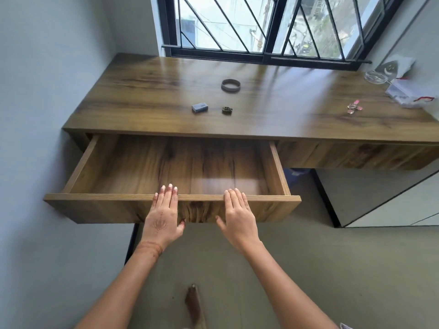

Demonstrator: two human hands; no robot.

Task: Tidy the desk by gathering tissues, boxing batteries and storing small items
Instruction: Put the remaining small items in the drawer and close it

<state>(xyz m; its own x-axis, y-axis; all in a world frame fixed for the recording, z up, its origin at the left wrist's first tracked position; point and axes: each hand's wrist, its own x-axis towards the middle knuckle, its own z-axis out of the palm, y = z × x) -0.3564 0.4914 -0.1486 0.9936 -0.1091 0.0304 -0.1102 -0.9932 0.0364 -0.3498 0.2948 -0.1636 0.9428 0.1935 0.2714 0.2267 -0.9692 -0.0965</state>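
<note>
The wooden desk's left drawer (99, 162) is pulled far out and nothing lies in it. My left hand (164, 217) and my right hand (238, 217) both rest flat on the drawer's front panel, fingers over its top edge and thumbs underneath. On the desk top (147, 91) lie a small grey-blue box (200, 107), a small dark object (227, 110) beside it, and a dark ring-shaped band (230, 85) farther back. A pink keyring item (354, 107) lies toward the right.
A clear plastic box (403, 93) with red cord, a glass dish (376, 77) and white paper stand at the far right back. A barred window (268, 27) runs behind the desk. The wall is close on the left; a white cabinet (380, 198) stands under the desk's right part.
</note>
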